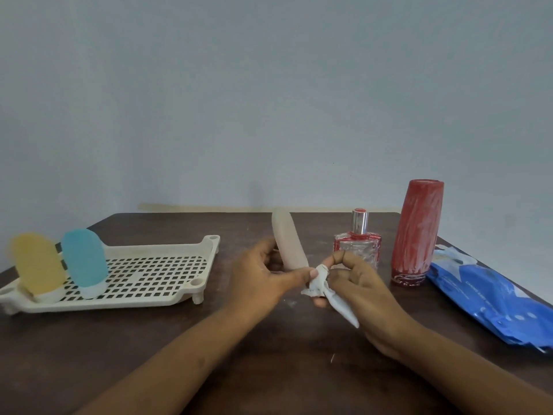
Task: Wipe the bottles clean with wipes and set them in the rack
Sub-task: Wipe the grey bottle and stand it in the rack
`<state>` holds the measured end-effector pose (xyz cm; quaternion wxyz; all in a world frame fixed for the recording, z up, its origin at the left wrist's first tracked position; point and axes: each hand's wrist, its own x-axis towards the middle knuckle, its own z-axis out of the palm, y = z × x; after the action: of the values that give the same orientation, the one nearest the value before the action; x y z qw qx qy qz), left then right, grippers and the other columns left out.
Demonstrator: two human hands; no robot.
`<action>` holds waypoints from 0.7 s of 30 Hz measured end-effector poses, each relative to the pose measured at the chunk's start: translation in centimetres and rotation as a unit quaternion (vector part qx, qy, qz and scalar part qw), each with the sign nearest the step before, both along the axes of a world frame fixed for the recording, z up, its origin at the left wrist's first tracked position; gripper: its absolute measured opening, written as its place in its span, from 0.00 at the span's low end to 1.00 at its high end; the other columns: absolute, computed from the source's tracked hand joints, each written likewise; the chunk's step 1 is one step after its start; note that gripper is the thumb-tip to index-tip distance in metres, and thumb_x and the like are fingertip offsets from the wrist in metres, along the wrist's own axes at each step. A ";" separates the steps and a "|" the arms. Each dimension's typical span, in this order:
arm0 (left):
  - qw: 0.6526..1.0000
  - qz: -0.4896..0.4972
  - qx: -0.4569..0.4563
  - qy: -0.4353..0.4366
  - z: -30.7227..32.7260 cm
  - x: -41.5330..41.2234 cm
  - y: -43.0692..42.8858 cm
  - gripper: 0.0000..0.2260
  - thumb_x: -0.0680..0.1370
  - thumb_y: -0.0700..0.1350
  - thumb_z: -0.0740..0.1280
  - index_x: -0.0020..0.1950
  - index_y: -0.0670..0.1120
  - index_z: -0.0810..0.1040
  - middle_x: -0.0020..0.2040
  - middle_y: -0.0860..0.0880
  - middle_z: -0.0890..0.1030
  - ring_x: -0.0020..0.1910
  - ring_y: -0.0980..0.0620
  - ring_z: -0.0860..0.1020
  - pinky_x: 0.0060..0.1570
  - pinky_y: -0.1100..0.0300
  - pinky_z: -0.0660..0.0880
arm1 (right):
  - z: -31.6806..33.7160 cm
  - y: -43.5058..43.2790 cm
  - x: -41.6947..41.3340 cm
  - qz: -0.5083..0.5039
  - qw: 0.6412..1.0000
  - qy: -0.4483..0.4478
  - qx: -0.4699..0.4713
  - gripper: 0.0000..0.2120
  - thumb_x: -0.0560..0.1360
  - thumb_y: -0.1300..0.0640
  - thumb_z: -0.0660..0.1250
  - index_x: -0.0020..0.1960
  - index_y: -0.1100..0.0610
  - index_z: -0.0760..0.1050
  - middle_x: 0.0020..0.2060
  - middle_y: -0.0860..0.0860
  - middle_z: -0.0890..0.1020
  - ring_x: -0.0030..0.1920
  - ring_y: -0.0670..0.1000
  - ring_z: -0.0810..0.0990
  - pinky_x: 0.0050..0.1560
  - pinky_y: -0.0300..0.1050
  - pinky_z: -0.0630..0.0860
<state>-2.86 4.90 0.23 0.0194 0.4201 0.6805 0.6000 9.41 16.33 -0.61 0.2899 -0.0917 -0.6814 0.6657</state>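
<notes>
Wiping the pale pink soft plastic bottle [288, 244] mid-worktop: my left hand [263, 280] curls its fingers round the lower end, and my right hand [359, 289] pinches the crumpled white wipe [321, 284] against it. The yellow bottle [37, 265] and blue bottle [85, 259] stand in the cream perforated rack [179, 265] by the left edge. The smeared glass perfume bottle [357, 250] and tall red bottle [416, 232] await cleaning.

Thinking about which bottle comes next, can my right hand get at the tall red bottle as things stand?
Probably yes: the tall red bottle stands upright just right of the right hand, bare table between them, though that hand pinches a wipe.
</notes>
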 end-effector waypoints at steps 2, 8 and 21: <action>0.999 0.010 -0.023 0.022 0.0 0.1 -0.1 0.23 0.62 0.53 0.80 0.53 0.53 0.76 0.45 0.55 0.82 0.43 0.58 0.81 0.38 0.67 0.77 | -0.1 0.1 0.0 -0.012 0.999 0.013 0.030 0.05 0.78 0.69 0.58 0.52 0.62 0.68 0.36 0.54 0.83 0.38 0.51 0.83 0.36 0.40 0.79; 0.994 -0.003 -0.099 0.055 -0.6 0.5 0.3 0.22 0.62 0.60 0.78 0.50 0.53 0.75 0.44 0.53 0.79 0.42 0.57 0.78 0.38 0.63 0.76 | -0.3 0.6 0.0 -0.039 0.996 0.034 0.067 0.08 0.78 0.69 0.58 0.45 0.65 0.76 0.42 0.55 0.79 0.41 0.48 0.81 0.39 0.40 0.78; 0.991 -0.010 -0.126 0.050 -0.6 1.2 0.3 0.27 0.66 0.65 0.69 0.55 0.50 0.64 0.48 0.53 0.73 0.42 0.57 0.74 0.33 0.74 0.69 | -0.4 -0.1 -0.2 0.100 0.994 0.023 -0.048 0.15 0.75 0.48 0.63 0.51 0.57 0.81 0.52 0.59 0.82 0.53 0.57 0.81 0.52 0.48 0.79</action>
<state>-1.71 5.24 -0.36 0.0439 0.4502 0.7469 0.4873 9.25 16.28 -1.06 0.2331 -0.0218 -0.6478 0.7250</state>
